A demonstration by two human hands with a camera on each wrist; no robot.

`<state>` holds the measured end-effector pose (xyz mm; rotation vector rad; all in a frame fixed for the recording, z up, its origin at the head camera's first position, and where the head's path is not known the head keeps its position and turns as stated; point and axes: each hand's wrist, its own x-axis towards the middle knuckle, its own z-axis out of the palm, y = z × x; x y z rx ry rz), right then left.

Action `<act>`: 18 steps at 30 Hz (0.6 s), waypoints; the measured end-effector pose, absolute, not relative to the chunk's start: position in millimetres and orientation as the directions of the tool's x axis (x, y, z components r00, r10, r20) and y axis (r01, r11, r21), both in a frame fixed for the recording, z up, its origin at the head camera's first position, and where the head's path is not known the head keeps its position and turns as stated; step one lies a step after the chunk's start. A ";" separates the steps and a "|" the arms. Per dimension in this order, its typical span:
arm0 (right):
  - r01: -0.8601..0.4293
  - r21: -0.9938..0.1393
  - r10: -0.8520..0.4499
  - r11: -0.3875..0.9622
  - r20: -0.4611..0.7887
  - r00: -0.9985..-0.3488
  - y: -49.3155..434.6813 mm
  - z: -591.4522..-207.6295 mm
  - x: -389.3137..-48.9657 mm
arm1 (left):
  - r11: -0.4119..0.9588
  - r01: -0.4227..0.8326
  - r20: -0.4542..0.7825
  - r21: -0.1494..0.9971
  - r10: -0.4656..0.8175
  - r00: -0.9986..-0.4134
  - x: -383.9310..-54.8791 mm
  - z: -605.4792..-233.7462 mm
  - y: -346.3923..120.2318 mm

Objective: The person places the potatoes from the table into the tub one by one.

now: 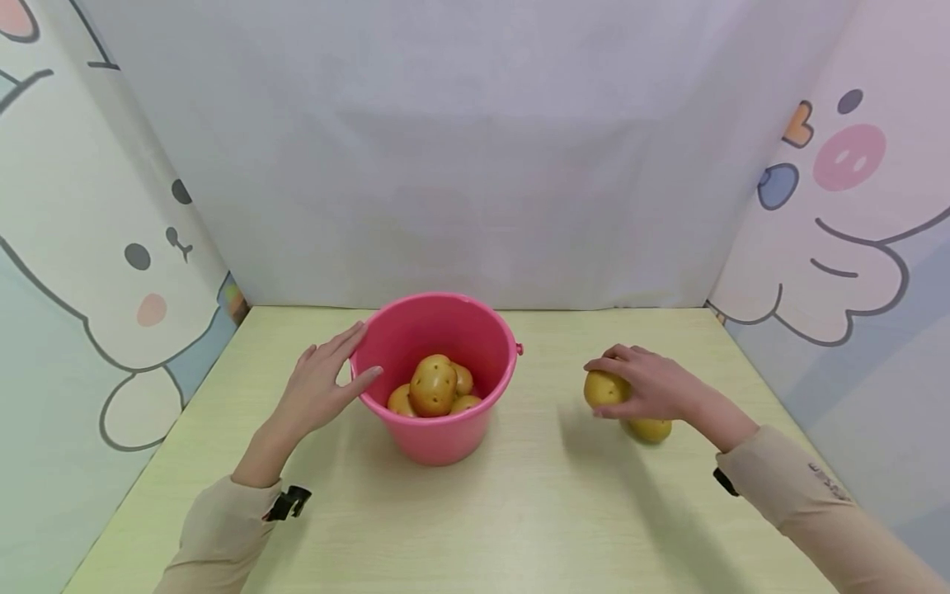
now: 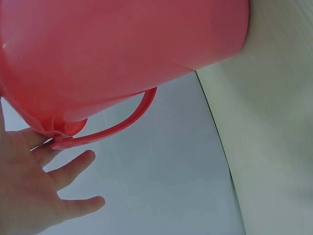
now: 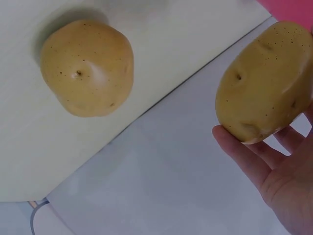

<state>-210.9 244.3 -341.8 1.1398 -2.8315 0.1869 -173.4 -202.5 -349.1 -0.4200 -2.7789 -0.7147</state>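
A pink bucket (image 1: 438, 437) stands on the table with several potatoes (image 1: 434, 385) inside. My left hand (image 1: 319, 384) rests at the bucket's left rim, thumb over the edge and fingers spread along the outside. In the left wrist view, the fingertips of that hand (image 2: 34, 181) touch the bucket where its handle (image 2: 117, 129) joins the rim. My right hand (image 1: 646, 385) grips a potato (image 3: 266, 81) between thumb and fingers, to the right of the bucket. Another potato (image 1: 651, 430) lies on the table beneath that hand, partly hidden by it in the head view.
The pale wood-patterned table (image 1: 505, 528) ends at a white cloth backdrop (image 1: 482, 181). Side panels with cartoon animals, a left panel (image 1: 111, 272) and a right panel (image 1: 839, 247), flank the table. A small peg (image 1: 519, 349) juts from the bucket's right rim.
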 end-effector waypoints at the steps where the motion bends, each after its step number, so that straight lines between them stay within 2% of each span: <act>1: -0.695 -0.080 -0.684 0.715 0.125 -0.719 243.9 -339.6 -210.5 | 0.838 0.332 0.300 0.432 0.214 -0.930 -173.5 -349.2 -202.5; 18: -0.691 -0.051 -0.681 0.721 0.132 -0.720 242.8 -310.2 -207.6 | 0.837 0.334 0.298 0.434 0.216 -0.930 -174.1 -349.0 -202.6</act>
